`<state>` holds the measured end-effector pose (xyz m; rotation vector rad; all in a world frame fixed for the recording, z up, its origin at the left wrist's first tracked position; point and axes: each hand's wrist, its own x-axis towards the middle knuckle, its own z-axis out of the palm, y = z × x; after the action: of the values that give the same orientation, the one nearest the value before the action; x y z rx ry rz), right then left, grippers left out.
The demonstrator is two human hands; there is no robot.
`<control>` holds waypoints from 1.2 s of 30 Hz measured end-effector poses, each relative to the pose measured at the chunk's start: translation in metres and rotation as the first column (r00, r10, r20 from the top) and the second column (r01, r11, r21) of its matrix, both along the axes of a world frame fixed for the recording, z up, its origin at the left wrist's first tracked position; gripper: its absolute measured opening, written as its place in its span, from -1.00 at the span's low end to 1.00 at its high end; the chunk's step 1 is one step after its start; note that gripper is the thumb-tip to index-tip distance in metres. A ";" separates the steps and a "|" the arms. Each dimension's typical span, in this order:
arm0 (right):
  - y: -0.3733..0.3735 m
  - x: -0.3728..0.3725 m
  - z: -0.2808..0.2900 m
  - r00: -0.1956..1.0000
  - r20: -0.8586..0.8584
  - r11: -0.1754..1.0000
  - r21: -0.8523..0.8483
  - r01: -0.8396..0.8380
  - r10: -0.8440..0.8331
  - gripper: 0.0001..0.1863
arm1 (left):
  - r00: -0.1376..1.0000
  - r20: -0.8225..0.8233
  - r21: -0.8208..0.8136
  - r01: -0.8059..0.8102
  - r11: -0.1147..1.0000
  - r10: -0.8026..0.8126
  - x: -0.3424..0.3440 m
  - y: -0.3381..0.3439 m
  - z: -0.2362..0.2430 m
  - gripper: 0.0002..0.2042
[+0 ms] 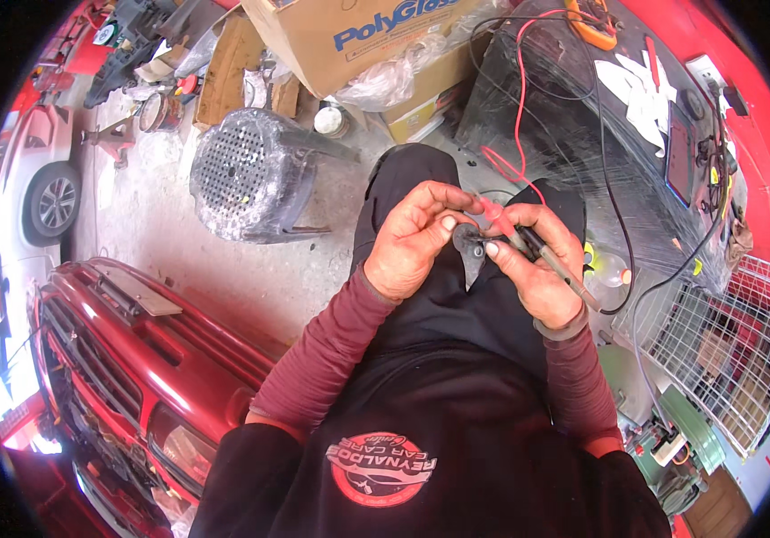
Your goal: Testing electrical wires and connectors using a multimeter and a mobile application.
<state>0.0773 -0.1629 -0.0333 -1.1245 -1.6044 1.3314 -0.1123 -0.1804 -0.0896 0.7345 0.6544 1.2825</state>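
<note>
Above my lap, my left hand (415,239) pinches a small dark part (469,244) with a rounded body and a tapering end. Close beside it, my right hand (542,260) is closed around a slim black probe (531,240) and a grey-brown rod (570,280). A red probe or clip (499,217) lies between the fingertips of both hands; which hand bears it I cannot tell. Its red lead (519,108) loops up toward an orange-cased meter (593,27) on the dark bench. A black lead (616,224) curves around my right hand. The tips touching the part are partly hidden by fingers.
A plastic-wrapped dark bench (537,117) with papers (631,94) and a phone-like device (679,160) stands right. Ahead are a black perforated stool (246,175) and cardboard boxes (313,45). A red car bumper (161,332) lies left, a wire basket (717,345) right.
</note>
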 end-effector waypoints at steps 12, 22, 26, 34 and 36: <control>0.009 0.003 -0.018 0.878 -0.373 0.871 -0.483 0.093 -0.300 -0.73 | 0.999 0.020 -0.031 -0.026 0.999 0.027 0.012 -0.005 0.022 -0.54; 0.013 0.005 -0.020 0.850 -0.427 0.880 -0.468 0.084 -0.308 -0.75 | 0.997 0.065 -0.072 0.037 0.997 -0.033 0.014 -0.003 0.034 -0.53; 0.013 0.007 -0.022 0.840 -0.450 0.883 -0.464 0.070 -0.303 -0.75 | 0.999 -0.008 -0.023 0.032 0.999 -0.032 0.015 -0.002 0.036 -0.51; 0.016 0.009 -0.032 0.758 -0.596 0.898 -0.439 -0.032 -0.265 -0.74 | 0.997 -0.070 0.068 0.031 0.997 -0.026 0.028 0.004 0.042 -0.46; 0.017 0.011 -0.036 0.731 -0.625 0.900 -0.435 -0.034 -0.275 -0.72 | 0.997 -0.073 0.104 -0.007 0.995 0.014 0.034 0.006 0.044 -0.45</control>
<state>0.0886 -0.1462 -0.0688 -0.8011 -0.7025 1.7809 -0.0787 -0.1748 -0.0451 0.8679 0.6553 1.3116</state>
